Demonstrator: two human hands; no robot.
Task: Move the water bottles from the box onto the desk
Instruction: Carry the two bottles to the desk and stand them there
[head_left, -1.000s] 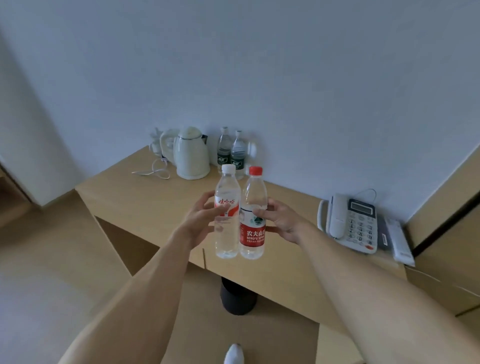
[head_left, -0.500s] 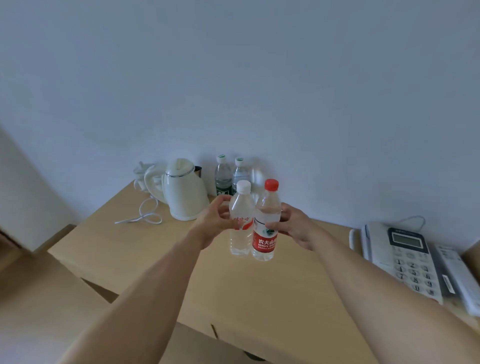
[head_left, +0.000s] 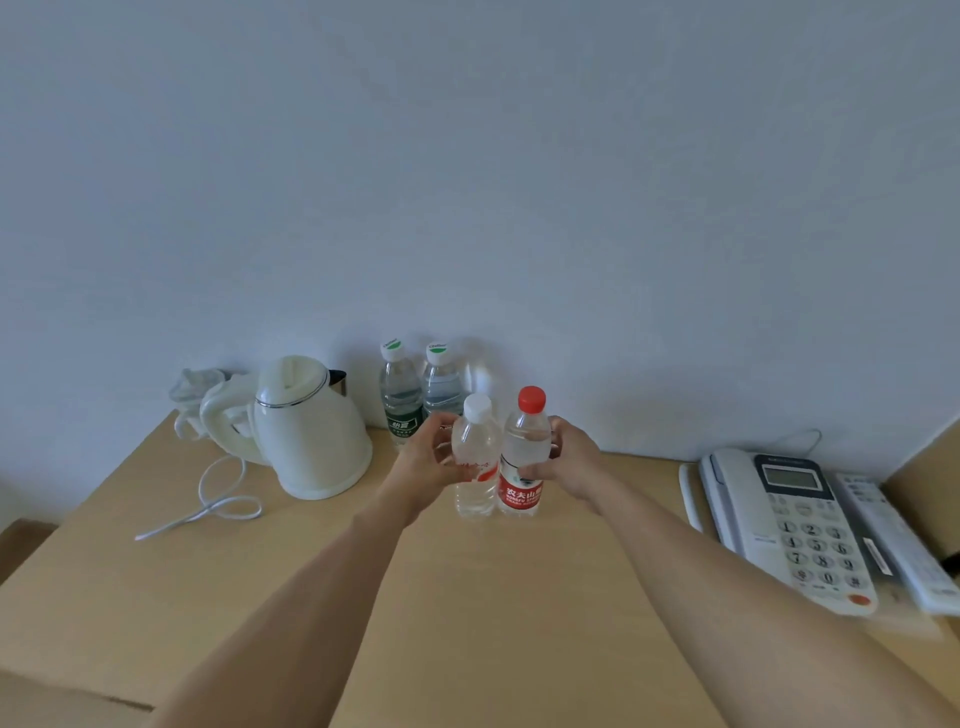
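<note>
Where the tabletop (head_left: 519, 613) meets the wall at the far left, a white power cord (head_left: 208, 506) lies looped on the wood, just beside a cream electric kettle (head_left: 306, 431) whose handle faces left. To the right of the kettle, two green-capped bottles (head_left: 402, 395) stand upright side by side against the wall. In front of them, the left hand (head_left: 428, 460) wraps its fingers and thumb around the white-capped bottle (head_left: 475, 462), gripping it at mid-body. This bottle is upright, with its base at the tabletop surface; whether it rests fully on the wood cannot be determined. Touching it on the right is the red-capped bottle (head_left: 524, 457), also upright, carrying a red label on its lower half. The right hand (head_left: 569, 460) grips this bottle, with the thumb across the front just above the label and the fingers curled behind. Both forearms extend from the near edge toward the bottles. At the far right, a grey desk telephone (head_left: 789, 525) sits on the tabletop, well apart from the bottles, with a white remote control (head_left: 898, 540) just beside it.
</note>
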